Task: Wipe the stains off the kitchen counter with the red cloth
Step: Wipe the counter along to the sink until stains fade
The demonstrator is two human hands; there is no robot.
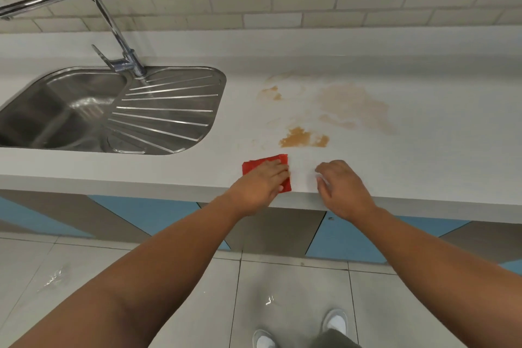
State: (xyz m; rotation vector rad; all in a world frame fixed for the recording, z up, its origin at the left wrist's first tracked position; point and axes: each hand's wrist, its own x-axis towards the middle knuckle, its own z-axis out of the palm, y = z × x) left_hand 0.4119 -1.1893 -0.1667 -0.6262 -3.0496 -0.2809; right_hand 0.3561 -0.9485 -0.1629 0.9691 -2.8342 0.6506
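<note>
A folded red cloth (251, 166) lies flat on the white kitchen counter (423, 150) near its front edge. My left hand (261, 183) rests on top of the cloth, fingers spread over it and pressing it down. My right hand (343, 188) hovers just to the right of the cloth at the counter's edge, fingers loosely curled and holding nothing. Brown stains mark the counter beyond the hands: a dark patch (303, 138) closest, a small one (272, 92) further back, and a wide pale smear (357, 106) to the right.
A steel sink (56, 113) with a ribbed drainer (169, 110) and a tall tap (124, 56) is set into the counter at the left. A tiled wall rises behind. Blue and grey cabinet fronts (147, 215) stand below the counter; my shoes are on the tiled floor.
</note>
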